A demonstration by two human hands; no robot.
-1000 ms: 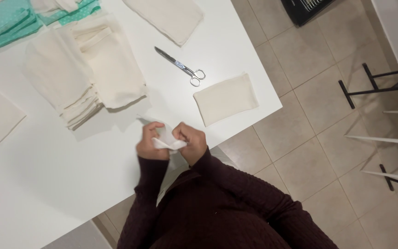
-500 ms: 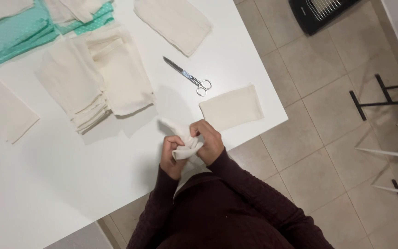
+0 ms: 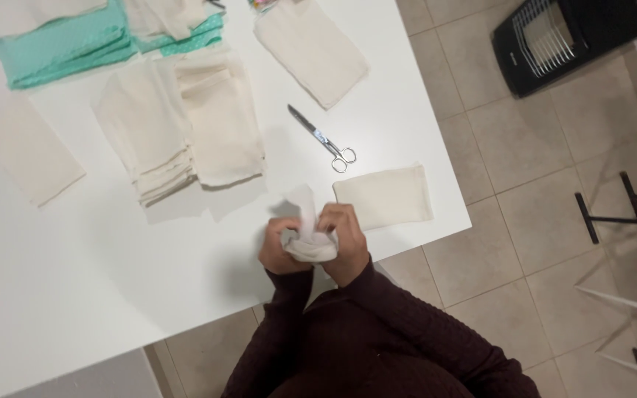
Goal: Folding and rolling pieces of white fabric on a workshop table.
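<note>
Both hands are busy with one small cream cloth piece (image 3: 305,234). The left hand (image 3: 280,252) and the right hand (image 3: 344,239) each have a tight grip on it, with fingers curled around the cloth. It is all bunched up between them, and one corner sticks up above the fingers. The cloth is held in the air just over the near edge of the white tabletop (image 3: 82,280).

What could go wrong? The cloth is scrunched, so it could get twisted or wrinkled the wrong way if the hands pull too hard. A thin seam could rip. If one grip lets go, the cloth could flop down, and since it is right by the tabletop edge, it could slide off onto the tiled floor (image 3: 525,184).

The flat cream pouch (image 3: 385,196) lies just beside the right hand, close to the tabletop corner. An elbow or sleeve could bump it and push it off.

The scissors (image 3: 324,138) lie a little past the pouch, shut, with the handles toward the hands. A quick reach could knock them.

The stack of cream cloth pieces (image 3: 178,125) sits farther back from the hands and looks a bit messy, so it could slip sideways.
</note>
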